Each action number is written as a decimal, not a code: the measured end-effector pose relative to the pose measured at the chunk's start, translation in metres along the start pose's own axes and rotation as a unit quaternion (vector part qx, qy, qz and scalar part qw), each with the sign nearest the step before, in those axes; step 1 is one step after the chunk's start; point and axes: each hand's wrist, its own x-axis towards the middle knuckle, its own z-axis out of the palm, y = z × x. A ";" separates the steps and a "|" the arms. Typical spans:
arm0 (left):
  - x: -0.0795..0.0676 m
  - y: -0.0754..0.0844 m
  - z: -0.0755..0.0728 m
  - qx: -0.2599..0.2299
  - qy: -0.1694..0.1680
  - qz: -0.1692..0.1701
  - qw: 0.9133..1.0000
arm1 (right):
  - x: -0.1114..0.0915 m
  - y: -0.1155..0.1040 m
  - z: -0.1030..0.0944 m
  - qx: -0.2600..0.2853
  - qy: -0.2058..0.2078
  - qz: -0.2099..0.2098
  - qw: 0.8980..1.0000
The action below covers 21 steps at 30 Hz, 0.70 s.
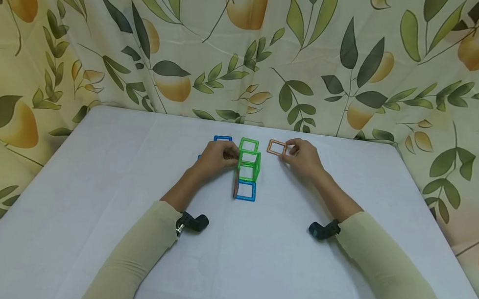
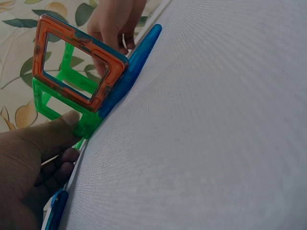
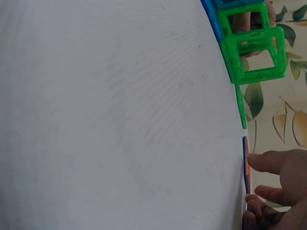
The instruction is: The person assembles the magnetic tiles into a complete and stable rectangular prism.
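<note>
Patterned cloth (image 1: 246, 86): hung beyond the bench (image 1: 278, 272), printed with leaves and fruit.
Bench: covered in white; the tiles are carried near its far edge.
Tile structure (image 1: 248, 165): made of green, blue and orange square frames; placed between the two hands, touched by the left grip (image 1: 218, 156) and well clear of the right grip (image 1: 305, 159).
Left grip: fingers curled in, a green frame at the structure's side being pinched.
Right grip: nearly closed, the loose orange tile (image 1: 275, 153) being pinched at its right edge.
Upright orange frame (image 2: 67, 90): shown face-on by the left wrist view, almost edge-on by the head view.
Loose orange tile: held just right of the structure's far green square, not touching; a blue underside is revealed only by the right wrist view.
Blue tile (image 1: 223, 138): partly hidden by the left grip.
</note>
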 end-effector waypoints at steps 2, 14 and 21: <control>0.000 0.000 0.000 0.001 0.001 0.000 1.000 | 0.003 0.000 0.000 -0.008 -0.003 0.001 1.000; 0.000 -0.001 0.001 0.009 0.015 0.003 1.000 | 0.011 0.001 -0.001 -0.031 -0.014 -0.007 0.999; 0.000 -0.001 0.001 0.003 0.018 0.005 1.000 | 0.011 0.002 -0.001 -0.023 -0.018 0.005 1.000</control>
